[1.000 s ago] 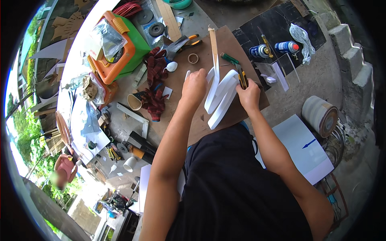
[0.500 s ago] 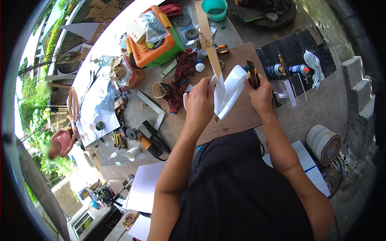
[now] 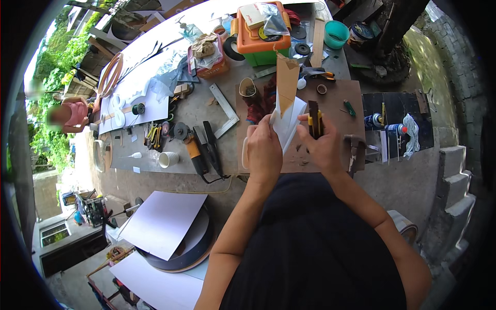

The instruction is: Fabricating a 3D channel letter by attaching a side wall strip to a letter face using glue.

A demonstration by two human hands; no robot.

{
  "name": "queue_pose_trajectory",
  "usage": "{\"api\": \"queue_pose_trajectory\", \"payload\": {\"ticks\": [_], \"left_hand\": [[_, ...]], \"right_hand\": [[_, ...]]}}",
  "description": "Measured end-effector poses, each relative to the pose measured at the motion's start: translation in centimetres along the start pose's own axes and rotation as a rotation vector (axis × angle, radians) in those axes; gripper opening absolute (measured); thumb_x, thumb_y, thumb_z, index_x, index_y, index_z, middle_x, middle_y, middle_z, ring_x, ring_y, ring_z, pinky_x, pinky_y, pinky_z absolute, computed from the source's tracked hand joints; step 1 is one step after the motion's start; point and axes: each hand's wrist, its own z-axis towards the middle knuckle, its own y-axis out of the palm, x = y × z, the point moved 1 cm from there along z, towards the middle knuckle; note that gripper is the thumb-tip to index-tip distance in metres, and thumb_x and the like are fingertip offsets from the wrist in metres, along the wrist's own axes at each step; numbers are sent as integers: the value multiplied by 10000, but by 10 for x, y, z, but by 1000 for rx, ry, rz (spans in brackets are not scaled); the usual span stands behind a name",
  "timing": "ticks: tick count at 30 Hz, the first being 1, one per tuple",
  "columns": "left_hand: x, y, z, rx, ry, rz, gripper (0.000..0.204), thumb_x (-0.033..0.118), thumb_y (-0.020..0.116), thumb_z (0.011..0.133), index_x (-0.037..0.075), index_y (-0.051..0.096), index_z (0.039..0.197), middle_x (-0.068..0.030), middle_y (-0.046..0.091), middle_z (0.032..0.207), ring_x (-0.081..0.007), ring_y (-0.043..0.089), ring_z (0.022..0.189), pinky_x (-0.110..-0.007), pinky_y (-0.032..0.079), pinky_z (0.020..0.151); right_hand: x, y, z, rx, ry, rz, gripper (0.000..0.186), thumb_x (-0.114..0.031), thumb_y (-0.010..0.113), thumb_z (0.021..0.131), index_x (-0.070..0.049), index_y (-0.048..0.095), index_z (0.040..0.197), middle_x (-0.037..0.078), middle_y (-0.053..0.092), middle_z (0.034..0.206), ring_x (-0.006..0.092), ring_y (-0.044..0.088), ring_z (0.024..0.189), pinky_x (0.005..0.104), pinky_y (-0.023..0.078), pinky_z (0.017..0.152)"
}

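Note:
My left hand [image 3: 264,147] is closed on a folded white strip [image 3: 289,116] with brown paper [image 3: 287,77] standing up from it, torn at the top. My right hand [image 3: 323,147] grips a black-and-yellow utility knife [image 3: 314,116], held upright just right of the strip. Both hands are over a brown board [image 3: 346,119] on the worktable. Behind them lie red gloves [image 3: 253,111], a paper cup [image 3: 248,89], a tape roll [image 3: 321,89] and a green-handled tool [image 3: 349,107].
An orange-and-green toolbox [image 3: 261,39], an angle grinder [image 3: 194,152] and a metal square [image 3: 227,116] share the table. Two spray cans [image 3: 395,129] lie right on a black board. Concrete steps [image 3: 449,181] stand at the right. Another person [image 3: 72,116] is at the far left.
My view has swung, shifting the table within the picture. My hands have drawn closer together, bringing the knife beside the strip, and the brown paper now shows a broader face.

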Motion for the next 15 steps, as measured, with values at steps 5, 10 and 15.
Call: {"api": "queue_pose_trajectory", "payload": {"ticks": [5,10,15], "left_hand": [[-29,-13,-25,50,10,-96,251,53,539,961,-10,652,1177,-204,671,882,-365,650,825,-453,498,706],[-55,-28,-34,73,36,-214,287,20,537,950,-20,631,1219,-205,666,897,-364,644,866,-454,499,708],[-68,-45,-37,55,16,-297,410,-96,526,875,-62,577,1281,-209,670,929,-364,624,943,-446,530,749]], "right_hand": [[-3,63,-23,-26,-19,-9,168,-106,764,831,-10,666,927,5,604,667,41,493,611,277,437,561],[2,100,-32,79,-10,9,142,-98,769,817,0,668,838,-9,589,620,42,483,587,279,427,541],[-7,121,-36,97,-28,12,145,-106,777,814,-4,676,829,-6,609,625,34,492,585,271,427,537]]}}
